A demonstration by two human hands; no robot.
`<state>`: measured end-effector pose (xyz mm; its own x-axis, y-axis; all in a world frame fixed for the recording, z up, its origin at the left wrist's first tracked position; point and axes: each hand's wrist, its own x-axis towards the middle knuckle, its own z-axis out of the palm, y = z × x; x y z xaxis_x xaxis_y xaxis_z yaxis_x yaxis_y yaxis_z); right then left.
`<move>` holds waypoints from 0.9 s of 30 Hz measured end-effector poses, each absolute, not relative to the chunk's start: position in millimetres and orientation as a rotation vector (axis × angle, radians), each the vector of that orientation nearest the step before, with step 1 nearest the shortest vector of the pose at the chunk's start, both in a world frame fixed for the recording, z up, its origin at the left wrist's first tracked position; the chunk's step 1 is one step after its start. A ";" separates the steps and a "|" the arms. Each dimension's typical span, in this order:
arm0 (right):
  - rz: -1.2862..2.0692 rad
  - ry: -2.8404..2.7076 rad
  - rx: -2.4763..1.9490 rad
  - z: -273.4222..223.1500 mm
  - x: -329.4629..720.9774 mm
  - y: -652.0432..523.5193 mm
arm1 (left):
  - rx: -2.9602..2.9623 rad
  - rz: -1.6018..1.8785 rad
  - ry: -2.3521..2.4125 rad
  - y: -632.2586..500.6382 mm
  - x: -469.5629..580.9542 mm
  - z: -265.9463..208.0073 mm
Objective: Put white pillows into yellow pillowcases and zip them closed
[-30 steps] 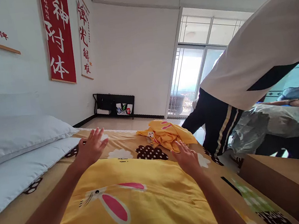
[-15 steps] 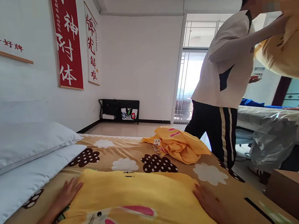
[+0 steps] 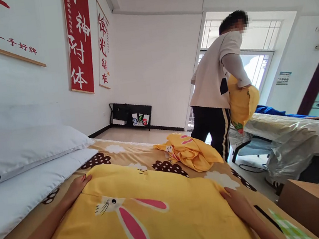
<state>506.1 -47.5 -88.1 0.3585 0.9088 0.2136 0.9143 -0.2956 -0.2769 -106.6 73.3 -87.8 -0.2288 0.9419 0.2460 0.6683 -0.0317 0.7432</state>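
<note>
Yellow rabbit-print pillow (image 3: pixel 167 221): one, lying between the left and right edges of the bed (image 3: pixel 116 159); plump, lightly creased, with a white rabbit head, black eye and whiskers, pink-lined ears
Hands: two, the left hand (image 3: pixel 77 187) grasping the pillow's far left corner, the right hand (image 3: pixel 238 202) its far right corner
Crumpled yellow cloth (image 3: pixel 194 154): one, at the bed's far right corner
White pillows (image 3: pixel 41 147): two, stacked along the left edge
Cardboard box (image 3: pixel 312 201): one, beside the right edge

Yellow pillow (image 3: pixel 185 213), plump, creased; white, pink-eared rabbit print facing up, over tan patterned sheet (image 3: pixel 149 155).
</note>
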 end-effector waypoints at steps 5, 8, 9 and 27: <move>-0.108 -1.514 -2.383 -62.8 520.2 -36.7 | 1.840 1.028 1.891 100.9 -106.1 -70.8; -0.076 -1.473 -2.443 -74.8 508.4 -32.7 | 1.891 0.903 2.071 112.0 -92.1 -82.2; -0.069 -1.482 -2.449 -77.4 502.3 -30.6 | 1.924 0.899 2.082 113.8 -85.1 -82.5; 0.080 -2.060 -2.036 -146.8 359.1 10.6 | 2.644 0.432 1.475 71.2 96.3 -132.2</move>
<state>359.1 10.6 -146.8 0.0025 0.9911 0.1332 0.9777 0.0256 -0.2084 96.3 71.2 -132.2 0.4958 0.8441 0.2040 0.8206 -0.5323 0.2080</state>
